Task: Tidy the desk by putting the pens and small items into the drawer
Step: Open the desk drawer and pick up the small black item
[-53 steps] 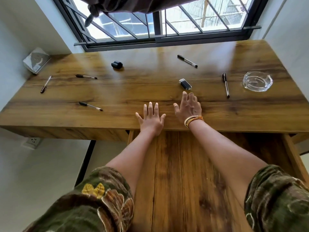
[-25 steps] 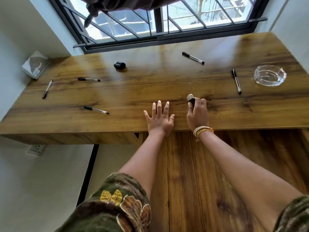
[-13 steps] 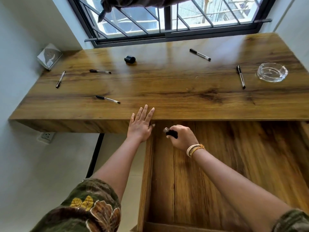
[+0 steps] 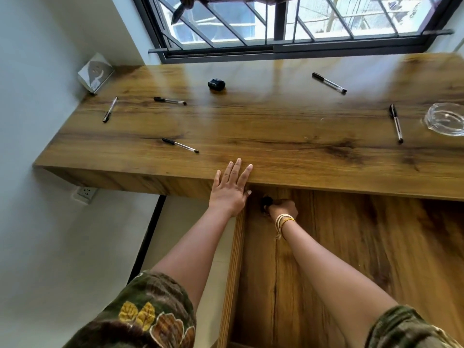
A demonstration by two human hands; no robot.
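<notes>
Reaching deep into the open drawer (image 4: 351,259), the right hand (image 4: 283,208) grips a small black item (image 4: 266,202). Left hand (image 4: 229,189) lies flat, fingers spread, on the desk (image 4: 276,136) edge.

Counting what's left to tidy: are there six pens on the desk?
No, only five pens lie on the desk: three toward its left and two toward its right.

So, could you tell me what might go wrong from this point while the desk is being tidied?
The right hand is setting a small black item at the very back of the open drawer, under the desk edge; it could get pushed out of sight or jam there. The left hand rests where drawer and desk meet, so closing could pinch it. The glass ashtray beside the right pen might get knocked.
</notes>
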